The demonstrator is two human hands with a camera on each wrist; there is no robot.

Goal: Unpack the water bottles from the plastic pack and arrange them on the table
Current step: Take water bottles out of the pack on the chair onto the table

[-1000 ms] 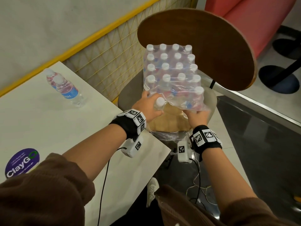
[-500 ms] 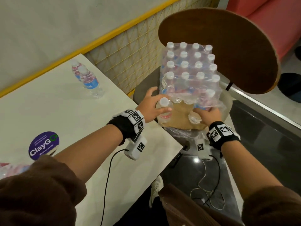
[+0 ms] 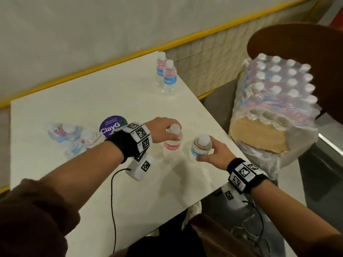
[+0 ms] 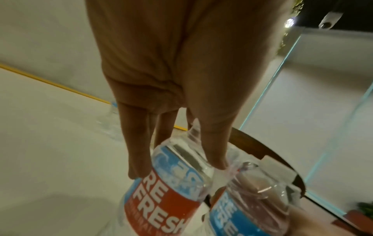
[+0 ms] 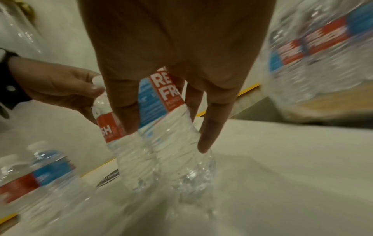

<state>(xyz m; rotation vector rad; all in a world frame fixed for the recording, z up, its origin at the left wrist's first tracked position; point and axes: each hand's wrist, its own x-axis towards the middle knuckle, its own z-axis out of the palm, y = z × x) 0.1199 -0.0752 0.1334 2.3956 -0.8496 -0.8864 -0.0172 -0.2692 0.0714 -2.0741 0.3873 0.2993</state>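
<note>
My left hand grips a red-labelled water bottle by its neck and cap, upright over the white table. Just to its right, my right hand holds a second bottle round its body. The left wrist view shows both bottles side by side, nearly touching. In the right wrist view my fingers wrap the nearer bottle. Whether the bases touch the table is unclear. The shrink-wrapped pack of several bottles sits on a chair to the right.
Two bottles stand at the table's far right corner. Several more bottles are blurred at the left. A purple sticker lies on the tabletop. The wooden chair back rises behind the pack. A yellow-edged wall runs along the far side.
Both hands have left the pack on the chair and swung left over the table, each carrying a bottle. The head view has turned left towards the table.
</note>
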